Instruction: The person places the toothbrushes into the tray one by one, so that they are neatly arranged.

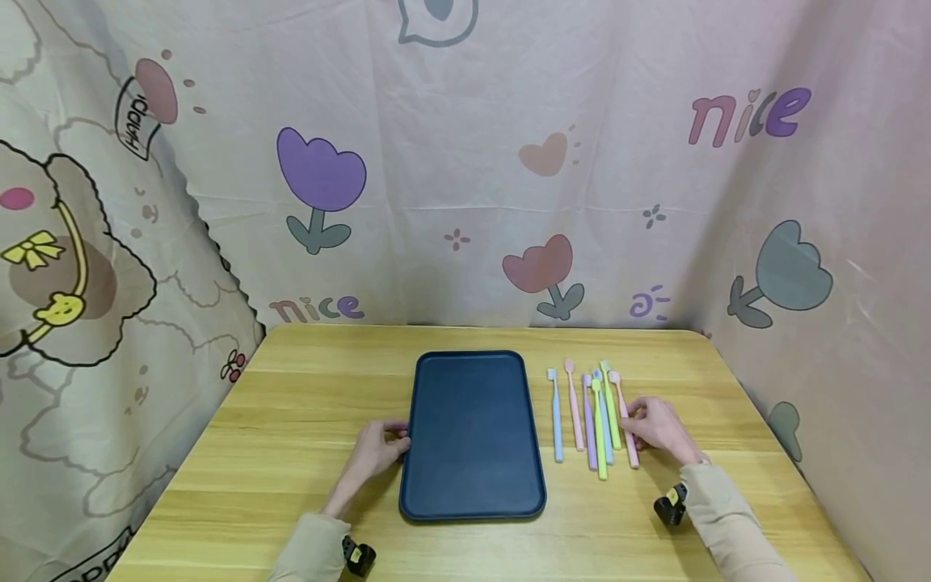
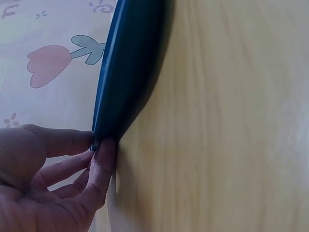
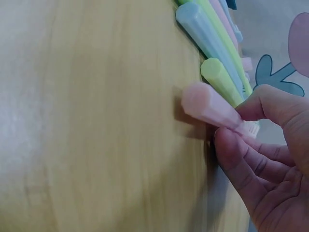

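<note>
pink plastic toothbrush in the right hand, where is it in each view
Head: the pink plastic toothbrush is right of centre, pinched by the right hand.
Left wrist: not in it.
Right wrist: right of centre, handle end pointing up-left.
Shared landmark: the yellowish wood-grain table.

Head view: soft, fairly even brightness, mostly sharp, with a gentle shadow on the wooden surface under the right sleeve and a darker diagonal band across the printed curtain. Left wrist view: dimmer, softly blurred, the tray in deep shade. Right wrist view: hazy, pale glare at left, broad blurred shadow below.
</note>
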Available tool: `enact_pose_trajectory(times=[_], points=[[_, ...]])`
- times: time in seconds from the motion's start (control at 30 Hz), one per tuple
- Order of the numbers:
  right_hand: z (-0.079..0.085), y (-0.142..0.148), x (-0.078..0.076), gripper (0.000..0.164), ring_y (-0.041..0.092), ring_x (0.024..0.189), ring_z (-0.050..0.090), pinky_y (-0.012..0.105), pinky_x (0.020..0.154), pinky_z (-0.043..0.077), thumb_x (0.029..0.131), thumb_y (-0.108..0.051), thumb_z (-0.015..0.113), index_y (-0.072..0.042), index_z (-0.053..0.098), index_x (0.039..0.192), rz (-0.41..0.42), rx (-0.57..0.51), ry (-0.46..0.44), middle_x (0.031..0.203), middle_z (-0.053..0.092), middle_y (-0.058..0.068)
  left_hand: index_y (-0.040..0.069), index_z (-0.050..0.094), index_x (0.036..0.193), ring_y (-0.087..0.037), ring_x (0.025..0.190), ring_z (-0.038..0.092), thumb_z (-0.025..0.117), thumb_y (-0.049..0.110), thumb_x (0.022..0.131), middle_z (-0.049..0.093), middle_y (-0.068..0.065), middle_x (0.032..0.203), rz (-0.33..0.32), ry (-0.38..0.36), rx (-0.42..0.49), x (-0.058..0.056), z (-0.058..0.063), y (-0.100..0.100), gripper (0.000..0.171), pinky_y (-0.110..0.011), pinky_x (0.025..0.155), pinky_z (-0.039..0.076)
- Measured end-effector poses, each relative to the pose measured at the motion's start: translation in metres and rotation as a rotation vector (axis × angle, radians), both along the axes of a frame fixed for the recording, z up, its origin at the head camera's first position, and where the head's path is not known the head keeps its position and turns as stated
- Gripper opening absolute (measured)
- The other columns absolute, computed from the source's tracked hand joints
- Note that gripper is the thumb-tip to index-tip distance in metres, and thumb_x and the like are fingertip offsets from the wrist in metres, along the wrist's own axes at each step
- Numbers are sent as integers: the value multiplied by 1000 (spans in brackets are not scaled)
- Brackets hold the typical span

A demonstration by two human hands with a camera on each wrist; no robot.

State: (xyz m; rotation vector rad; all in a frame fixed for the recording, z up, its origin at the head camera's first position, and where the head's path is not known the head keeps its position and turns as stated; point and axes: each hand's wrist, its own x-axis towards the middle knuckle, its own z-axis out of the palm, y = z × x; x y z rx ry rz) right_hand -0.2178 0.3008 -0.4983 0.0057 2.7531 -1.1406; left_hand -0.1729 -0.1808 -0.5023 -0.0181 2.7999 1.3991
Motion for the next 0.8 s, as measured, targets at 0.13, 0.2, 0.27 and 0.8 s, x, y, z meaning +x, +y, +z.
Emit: enact_pose_trajectory(times=[0.13,0.2,0.27,0.8], points=[[1,0,1,30,13,55,62,28,50,56,89,-10,69,11,61,108,-13,-10,-6,71,66,8,-4,73,111,-10,74,63,70,-1,86,73,-10,94,-10,2,-8,-1,0,1,25,-20,66,51],[3,0,1,32,14,55,62,28,50,56,89,-11,69,12,60,110,-13,-20,-9,72,67,8,-4,73,111,-9,72,63,71,-1,86,72,-9,94,-13,1,-2,-1,0,2,25,-20,65,51],[4,-1,2,35,14,57,62,29,51,56,89,-11,68,12,59,113,-23,-38,-11,75,68,9,-4,73,111,-9,71,63,71,-1,86,72,-9,93,-15,2,4,-1,-1,3,25,-20,64,51],[21,-35,9,40,14,64,63,29,58,59,88,-2,61,17,51,121,34,-272,-41,92,70,17,-4,74,110,-9,66,61,72,-1,86,73,-9,92,-33,8,43,-2,-2,8,25,-20,60,51]])
